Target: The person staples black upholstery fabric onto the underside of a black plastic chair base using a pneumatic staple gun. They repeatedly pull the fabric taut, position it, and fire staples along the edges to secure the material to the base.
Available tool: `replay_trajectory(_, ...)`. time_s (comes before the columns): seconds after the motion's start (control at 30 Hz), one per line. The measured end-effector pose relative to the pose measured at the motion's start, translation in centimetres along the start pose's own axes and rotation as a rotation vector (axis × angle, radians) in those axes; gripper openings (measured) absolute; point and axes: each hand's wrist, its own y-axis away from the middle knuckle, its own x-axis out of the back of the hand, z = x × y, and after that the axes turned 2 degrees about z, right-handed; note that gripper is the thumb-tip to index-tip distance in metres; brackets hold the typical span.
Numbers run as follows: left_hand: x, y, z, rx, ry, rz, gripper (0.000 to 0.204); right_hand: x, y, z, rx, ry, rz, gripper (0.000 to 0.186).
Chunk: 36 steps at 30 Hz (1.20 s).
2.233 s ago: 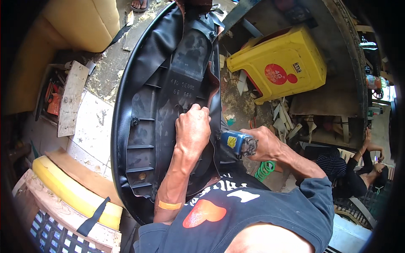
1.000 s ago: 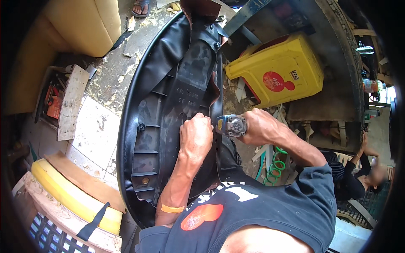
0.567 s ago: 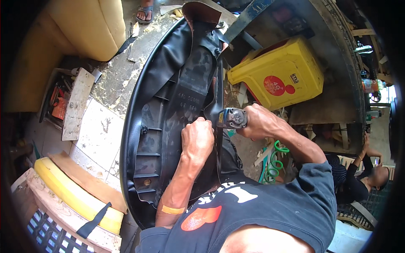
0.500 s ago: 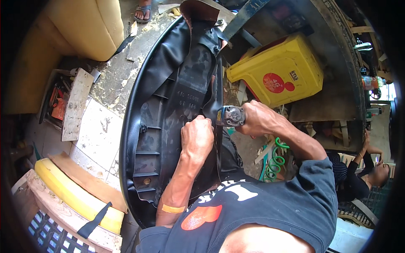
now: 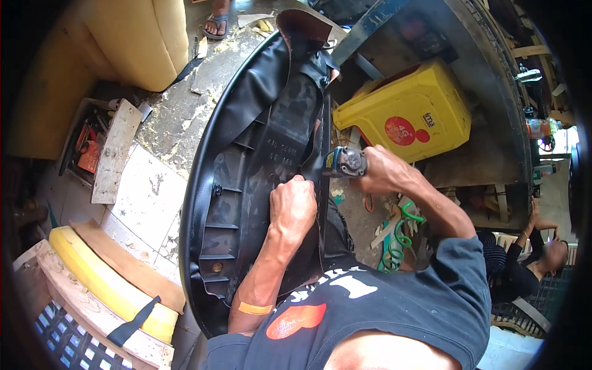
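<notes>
An upturned long black seat (image 5: 234,135) lies along my body, its ribbed plastic underside showing, with loose black vinyl (image 5: 256,80) and brown backing folded around it. My left hand (image 5: 293,209) is closed at the right half of the underside, knuckles up, gripping the vinyl cover's folded edge; the fingertips are hidden. Just up and right of it, my right hand (image 5: 383,171) is closed round a blue and silver pneumatic staple gun (image 5: 346,162), its nose at the seat's right edge. A coiled green hose (image 5: 402,240) hangs below the gun.
A yellow plastic stool (image 5: 431,98) lies on its side at right, beside a metal-framed bench (image 5: 364,28). A co-worker (image 5: 524,265) is at far right; a sandalled foot (image 5: 216,24) is at top. Left are padded foam (image 5: 135,37), a toolbox (image 5: 86,148), yellow foam on wood (image 5: 117,283), and floor scraps.
The staple gun and my right hand have risen along the seat's edge and turned. My left hand has shifted slightly down and right. The seat's far end appears further right and lower.
</notes>
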Motion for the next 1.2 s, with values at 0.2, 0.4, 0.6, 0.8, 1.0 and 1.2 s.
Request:
replay_trajectory(0.2,-0.9,0.2,0.1,0.013,0.045,0.026,0.016,-1.3,-0.1,-1.6,0.008,0.184,0.082,0.030)
replay_trajectory(0.4,-0.7,-0.1,0.0,-0.008,-0.013,0.019,0.018,0.1,-0.5,-1.5,-0.092,0.093,-0.008,0.033)
replay_trajectory(0.6,-1.2,0.3,-0.3,-0.030,0.030,0.036,0.018,0.4,-1.0,-1.1,-0.075,0.146,0.007,0.033)
replay_trajectory(0.8,-1.3,0.6,-0.2,-0.042,0.061,0.025,0.017,-0.1,-1.6,-2.3,-0.026,0.234,0.008,0.033)
replay_trajectory(1.0,1.4,0.1,-0.1,-0.104,0.033,-0.041,0.023,-2.5,0.4,11.9,0.066,-0.696,0.009,0.047)
replay_trajectory(1.2,3.6,0.4,0.4,-0.204,0.030,-0.149,0.028,-32.7,1.3,24.4,-0.652,-0.733,0.653,0.065)
